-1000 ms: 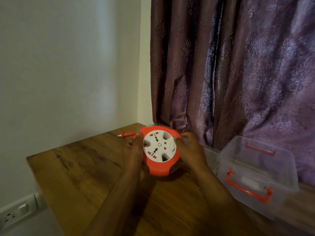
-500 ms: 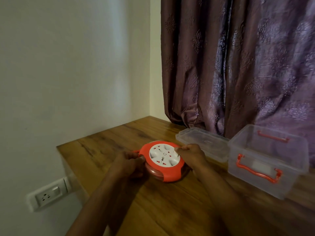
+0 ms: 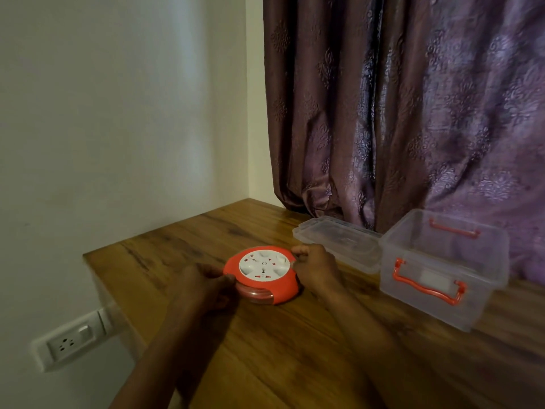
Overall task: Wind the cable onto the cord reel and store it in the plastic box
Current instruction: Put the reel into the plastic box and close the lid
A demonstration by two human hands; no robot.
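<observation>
The round orange cord reel (image 3: 263, 278) with a white socket face lies flat on the wooden table (image 3: 295, 349). Red cable coils show inside its clear side wall at the front. My left hand (image 3: 203, 286) grips the reel's left edge, fingers curled against its rim. On the reel's far right edge my right hand (image 3: 317, 268) holds on, thumb on top. The clear plastic box (image 3: 442, 270) with orange handles stands open to the right, about a hand's width from the reel. The plug is hidden.
The box's clear lid (image 3: 339, 242) lies flat between the reel and the box, by the purple curtain (image 3: 413, 113). A white wall (image 3: 118, 113) runs along the left. A wall socket (image 3: 70, 339) sits below the table's left edge (image 3: 97, 278).
The reel was held tilted up above the table with its red plug sticking out left; now it lies flat on the table, both hands still on it. The view has dropped back.
</observation>
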